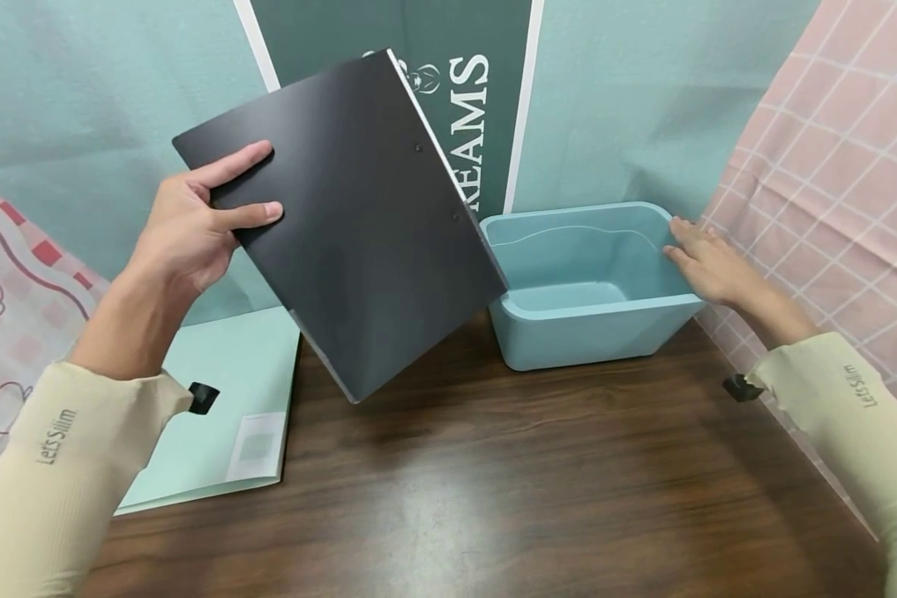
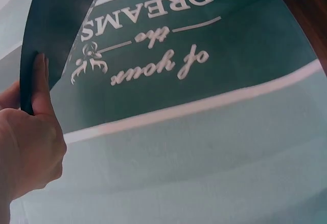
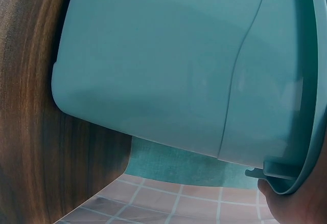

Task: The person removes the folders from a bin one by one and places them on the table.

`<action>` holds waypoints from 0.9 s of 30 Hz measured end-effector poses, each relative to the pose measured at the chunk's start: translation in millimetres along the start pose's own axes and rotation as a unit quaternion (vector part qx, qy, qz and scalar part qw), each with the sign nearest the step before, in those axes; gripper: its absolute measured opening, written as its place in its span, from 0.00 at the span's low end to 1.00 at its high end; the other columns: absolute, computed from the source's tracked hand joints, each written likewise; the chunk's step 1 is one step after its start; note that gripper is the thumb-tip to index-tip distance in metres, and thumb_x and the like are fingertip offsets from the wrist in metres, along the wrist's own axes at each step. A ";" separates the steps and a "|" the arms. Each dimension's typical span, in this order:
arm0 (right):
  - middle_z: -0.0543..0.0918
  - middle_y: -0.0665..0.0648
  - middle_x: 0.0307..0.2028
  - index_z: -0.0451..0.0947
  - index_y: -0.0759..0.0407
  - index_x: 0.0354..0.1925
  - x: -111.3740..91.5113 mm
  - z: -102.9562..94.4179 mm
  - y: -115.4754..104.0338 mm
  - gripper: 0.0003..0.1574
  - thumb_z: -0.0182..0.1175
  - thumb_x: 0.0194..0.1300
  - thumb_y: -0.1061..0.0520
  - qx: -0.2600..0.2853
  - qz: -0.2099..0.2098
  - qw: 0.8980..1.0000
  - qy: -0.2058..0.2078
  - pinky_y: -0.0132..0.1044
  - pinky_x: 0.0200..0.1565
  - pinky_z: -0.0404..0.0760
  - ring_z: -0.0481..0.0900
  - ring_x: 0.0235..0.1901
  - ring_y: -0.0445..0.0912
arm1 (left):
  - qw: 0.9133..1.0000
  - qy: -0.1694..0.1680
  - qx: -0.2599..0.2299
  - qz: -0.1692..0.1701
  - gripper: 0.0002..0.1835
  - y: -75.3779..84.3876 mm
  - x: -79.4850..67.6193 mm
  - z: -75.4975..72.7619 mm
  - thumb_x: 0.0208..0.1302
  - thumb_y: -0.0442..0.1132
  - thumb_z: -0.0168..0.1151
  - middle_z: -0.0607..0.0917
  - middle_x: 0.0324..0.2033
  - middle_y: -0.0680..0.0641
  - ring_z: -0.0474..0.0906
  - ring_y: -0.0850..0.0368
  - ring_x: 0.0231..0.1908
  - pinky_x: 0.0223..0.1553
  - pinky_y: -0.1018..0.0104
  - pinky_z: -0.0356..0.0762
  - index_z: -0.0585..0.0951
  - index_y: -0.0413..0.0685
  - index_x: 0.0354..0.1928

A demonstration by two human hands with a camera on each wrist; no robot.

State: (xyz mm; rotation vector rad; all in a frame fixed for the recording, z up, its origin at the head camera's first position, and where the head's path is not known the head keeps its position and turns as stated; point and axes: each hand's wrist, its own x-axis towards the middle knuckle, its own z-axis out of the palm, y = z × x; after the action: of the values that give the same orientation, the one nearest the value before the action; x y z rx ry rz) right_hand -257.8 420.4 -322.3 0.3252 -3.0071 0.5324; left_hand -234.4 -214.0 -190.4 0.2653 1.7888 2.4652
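My left hand [image 1: 194,216] holds a flat black file folder [image 1: 344,224] by its left edge, thumb and a finger showing on the near face. The folder is tilted in the air, with two small rivets near its right edge and a lower right corner overlapping the storage bin's rim. In the left wrist view, the folder [image 2: 56,14] stands edge-on between the fingers. My right hand [image 1: 710,257] grips the right end of the light blue storage bin [image 1: 590,332], fingers over the rim. The bin's visible floor is bare. Part of that hand [image 3: 291,203] shows at the rim in the right wrist view.
A mint green folder [image 1: 224,365] with a pale label lies on the brown wooden table [image 1: 448,482] under the left forearm. Behind rises a green cloth [image 1: 643,100] with lettering. A pink checked cloth [image 1: 852,166] borders the right side, a printed one [image 1: 15,274] the left.
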 end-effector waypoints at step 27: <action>0.43 0.79 0.80 0.40 0.79 0.80 2.9 0.3 -4.4 0.46 0.32 0.88 0.42 -0.008 -0.003 1.000 -0.007 0.65 0.79 0.34 0.41 0.80 0.75 | 0.988 -0.026 0.122 -0.094 0.33 -38.1 -10.7 -60.4 0.65 0.18 0.67 0.74 0.12 0.56 0.50 0.60 0.17 0.19 0.72 0.52 0.87 0.61 0.63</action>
State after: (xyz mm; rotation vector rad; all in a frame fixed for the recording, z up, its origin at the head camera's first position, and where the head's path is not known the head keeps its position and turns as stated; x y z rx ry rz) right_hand -259.6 415.8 -320.8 0.3374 -3.0213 0.5072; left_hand -236.5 -260.4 -245.7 0.1646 1.9936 2.0956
